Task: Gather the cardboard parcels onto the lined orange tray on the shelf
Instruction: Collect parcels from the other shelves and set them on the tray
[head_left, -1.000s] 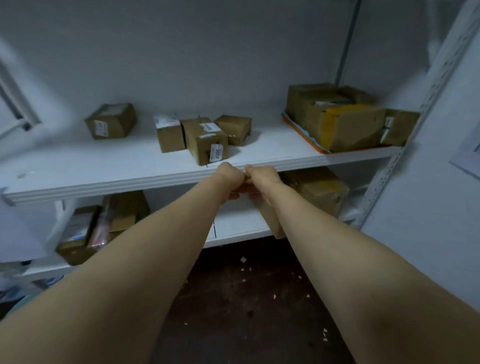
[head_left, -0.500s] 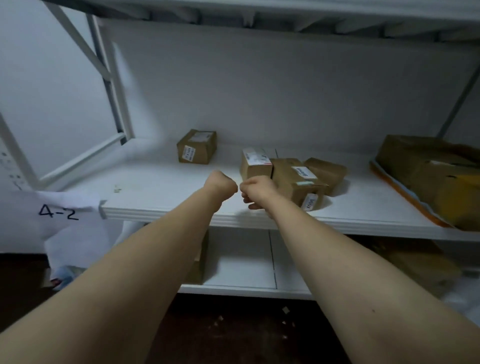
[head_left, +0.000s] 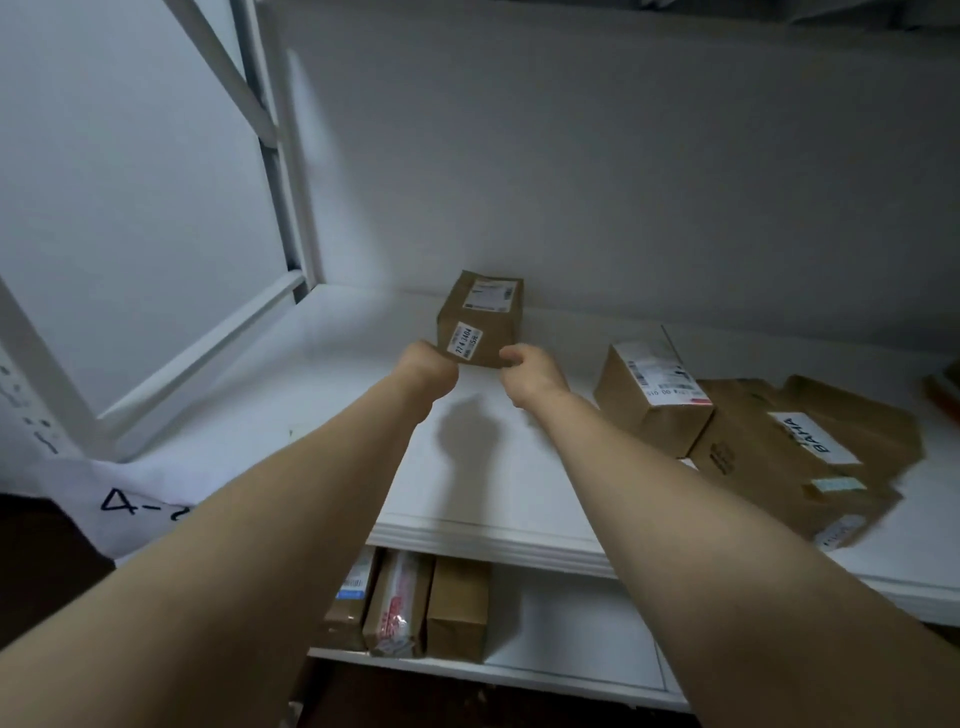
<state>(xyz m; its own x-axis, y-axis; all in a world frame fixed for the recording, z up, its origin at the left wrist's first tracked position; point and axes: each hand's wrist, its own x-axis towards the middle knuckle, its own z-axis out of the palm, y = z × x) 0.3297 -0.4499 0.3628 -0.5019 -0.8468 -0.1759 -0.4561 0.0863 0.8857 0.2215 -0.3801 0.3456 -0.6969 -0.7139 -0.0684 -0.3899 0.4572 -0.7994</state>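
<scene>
White painted metal framing (head_left: 260, 135) occupies the upper left of the frame, with a diagonal brace and an upright post. At lower left a white paper tag (head_left: 130, 499) hangs from the shelf edge, hand-marked "4-" with the rest hidden behind my left forearm.

The white shelf (head_left: 509, 499) runs across the middle of the frame. My left hand (head_left: 428, 371) is just left of centre, fingers curled, touching the lower left corner of a small cardboard parcel (head_left: 480, 319). My right hand (head_left: 532, 374) is just right of centre, fingers curled at the parcel's lower right corner. Both hands appear to grip the parcel between them. The parcel sits at centre frame near the back wall; whether its base rests on the shelf I cannot tell. It carries one white label on top and one on its near face.

At right of centre a second parcel (head_left: 652, 400) with a printed shipping label stands on the shelf, touching a larger labelled parcel (head_left: 779, 462) at right. A further brown parcel (head_left: 862, 426) lies behind that one.

At the far right edge a sliver of orange tray (head_left: 943, 392) shows, well apart from the held parcel.

Below the shelf, lower centre, three packages (head_left: 410, 603) stand upright side by side on the lower shelf.
</scene>
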